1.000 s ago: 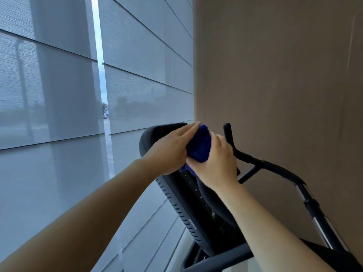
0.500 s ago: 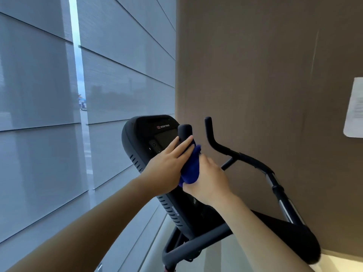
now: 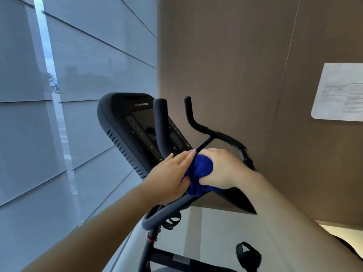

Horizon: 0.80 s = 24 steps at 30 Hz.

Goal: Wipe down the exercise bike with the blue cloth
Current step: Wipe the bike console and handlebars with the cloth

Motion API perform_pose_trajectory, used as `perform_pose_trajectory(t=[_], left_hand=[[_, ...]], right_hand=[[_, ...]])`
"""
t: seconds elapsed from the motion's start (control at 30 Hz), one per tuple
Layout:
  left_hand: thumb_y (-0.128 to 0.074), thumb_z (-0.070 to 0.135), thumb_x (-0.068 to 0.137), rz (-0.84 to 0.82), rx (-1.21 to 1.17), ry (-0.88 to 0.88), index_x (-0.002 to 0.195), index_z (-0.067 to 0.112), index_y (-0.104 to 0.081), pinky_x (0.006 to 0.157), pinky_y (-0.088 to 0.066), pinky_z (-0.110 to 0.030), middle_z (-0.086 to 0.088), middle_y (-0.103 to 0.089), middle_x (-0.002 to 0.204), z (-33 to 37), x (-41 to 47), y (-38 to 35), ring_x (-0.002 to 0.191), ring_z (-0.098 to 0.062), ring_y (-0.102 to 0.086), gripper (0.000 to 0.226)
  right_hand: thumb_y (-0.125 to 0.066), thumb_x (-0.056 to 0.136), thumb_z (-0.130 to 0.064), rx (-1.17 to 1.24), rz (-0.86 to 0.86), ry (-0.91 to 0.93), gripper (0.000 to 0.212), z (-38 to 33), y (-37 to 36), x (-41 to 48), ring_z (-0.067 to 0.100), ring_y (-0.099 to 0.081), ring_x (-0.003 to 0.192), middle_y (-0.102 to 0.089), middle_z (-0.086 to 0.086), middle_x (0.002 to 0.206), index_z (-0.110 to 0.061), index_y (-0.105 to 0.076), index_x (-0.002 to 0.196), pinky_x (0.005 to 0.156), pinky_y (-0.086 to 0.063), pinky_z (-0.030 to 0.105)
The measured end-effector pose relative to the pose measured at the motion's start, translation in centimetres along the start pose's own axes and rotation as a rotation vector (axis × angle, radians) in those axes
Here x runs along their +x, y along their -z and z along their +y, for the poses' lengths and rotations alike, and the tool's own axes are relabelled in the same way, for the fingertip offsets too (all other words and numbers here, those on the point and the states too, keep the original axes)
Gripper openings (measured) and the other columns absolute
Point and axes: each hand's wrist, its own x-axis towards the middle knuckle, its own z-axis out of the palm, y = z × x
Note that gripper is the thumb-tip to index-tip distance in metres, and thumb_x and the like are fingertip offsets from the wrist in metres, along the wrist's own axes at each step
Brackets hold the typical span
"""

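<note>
The black exercise bike (image 3: 125, 122) stands in front of me with its console tilted toward me and two upright handlebar grips (image 3: 160, 122) rising beside it. The blue cloth (image 3: 198, 171) is bunched around the handlebar bar just below the console. My right hand (image 3: 224, 169) grips the cloth against the bar. My left hand (image 3: 169, 173) lies on the cloth's left side with its fingers straight. The bar under the cloth is hidden.
A window wall with grey blinds (image 3: 68, 95) fills the left. A brown wall (image 3: 235, 65) stands close behind the bike, with a white paper notice (image 3: 337, 93) on it. A bottle holder (image 3: 172, 220) and a pedal (image 3: 247, 254) show below.
Both hands and the cloth have slid down from the top of the left upright grip to the bar below the console. My view has tilted down, showing the frame and pedal.
</note>
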Motion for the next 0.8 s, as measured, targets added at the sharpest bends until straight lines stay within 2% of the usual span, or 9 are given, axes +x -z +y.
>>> perform_pose_trajectory(t=[0.07,0.13,0.2,0.27,0.33,0.4,0.5,0.57,0.8], left_hand=[[-0.039,0.026,0.090,0.087,-0.080,-0.007,0.147,0.019,-0.012,0.112,-0.017,-0.027,0.005,-0.025,0.152,1.7,1.0,0.1,0.133,-0.011,-0.028,0.064],[-0.035,0.032,0.092,0.134,-0.141,-0.012,0.145,0.017,-0.024,0.109,-0.025,-0.026,0.003,-0.029,0.151,3.5,2.2,0.2,0.131,-0.012,-0.031,0.056],[-0.032,0.034,0.096,0.101,-0.144,-0.020,0.133,0.016,-0.045,0.105,-0.031,-0.026,0.001,-0.038,0.145,5.4,3.5,-0.5,0.129,-0.014,-0.037,0.043],[-0.034,0.032,0.097,-0.024,-0.121,0.014,0.116,0.018,-0.055,0.094,-0.039,-0.028,0.000,-0.054,0.126,7.4,4.5,-1.6,0.115,-0.017,-0.049,0.032],[-0.040,0.029,0.095,-0.061,-0.130,0.070,0.109,0.018,-0.053,0.083,-0.040,-0.026,0.001,-0.059,0.109,9.0,5.0,-2.7,0.098,-0.018,-0.055,0.022],[-0.040,0.027,0.095,-0.046,-0.100,0.089,0.115,0.018,-0.048,0.080,-0.039,-0.023,0.000,-0.056,0.116,10.0,5.0,-3.3,0.097,-0.017,-0.055,0.024],[-0.042,0.023,0.094,-0.092,0.031,0.050,0.144,0.014,-0.025,0.100,-0.029,-0.020,0.001,-0.033,0.148,11.4,4.7,-4.6,0.125,-0.015,-0.042,0.054],[-0.041,0.024,0.093,-0.110,0.071,0.062,0.147,0.015,-0.013,0.106,-0.022,-0.019,0.002,-0.027,0.152,12.3,4.7,-5.3,0.132,-0.014,-0.033,0.061],[-0.026,0.028,0.099,-0.006,0.019,0.183,0.145,0.013,-0.023,0.109,-0.026,-0.027,-0.003,-0.040,0.145,15.3,4.2,-7.5,0.130,-0.018,-0.039,0.049]], right_hand=[[-0.066,0.058,-0.046,-0.048,0.139,0.019,0.055,1.2,1.2,-0.7,0.020,-0.052,0.103,-0.056,-0.010,0.111,-0.034,-0.051,0.110,0.086,-0.046,0.043],[-0.063,0.059,-0.049,-0.141,0.216,0.034,0.065,3.3,1.9,-1.7,0.019,-0.039,0.123,-0.047,-0.012,0.130,-0.038,-0.045,0.121,0.097,-0.035,0.048],[-0.064,0.068,-0.053,-0.114,0.057,0.005,0.072,6.0,1.4,-3.4,0.017,-0.020,0.137,-0.030,-0.014,0.146,-0.041,-0.035,0.133,0.106,-0.025,0.053],[-0.063,0.075,-0.050,0.150,-0.072,-0.046,0.062,8.1,0.0,-5.6,0.016,-0.030,0.133,-0.036,-0.015,0.142,-0.042,-0.038,0.131,0.106,-0.032,0.049],[-0.062,0.073,-0.047,0.307,-0.024,-0.026,0.053,9.2,-0.9,-7.2,0.010,-0.044,0.118,-0.048,-0.017,0.128,-0.040,-0.045,0.123,0.098,-0.043,0.043],[-0.057,0.067,-0.050,0.309,0.015,-0.005,0.051,9.5,-1.2,-7.7,0.008,-0.045,0.110,-0.051,-0.017,0.120,-0.041,-0.045,0.116,0.094,-0.045,0.040],[-0.056,0.063,-0.051,0.337,0.048,0.030,0.057,10.1,-1.3,-7.9,0.011,-0.045,0.110,-0.053,-0.012,0.119,-0.034,-0.044,0.116,0.095,-0.044,0.038],[-0.059,0.064,-0.043,0.367,0.045,0.075,0.054,10.9,-1.2,-8.4,0.012,-0.046,0.109,-0.054,-0.009,0.116,-0.028,-0.047,0.115,0.094,-0.045,0.039],[-0.068,0.069,-0.026,0.426,-0.016,0.207,0.064,14.1,-0.8,-9.6,0.011,-0.043,0.119,-0.049,-0.008,0.129,-0.024,-0.044,0.129,0.101,-0.041,0.040]])
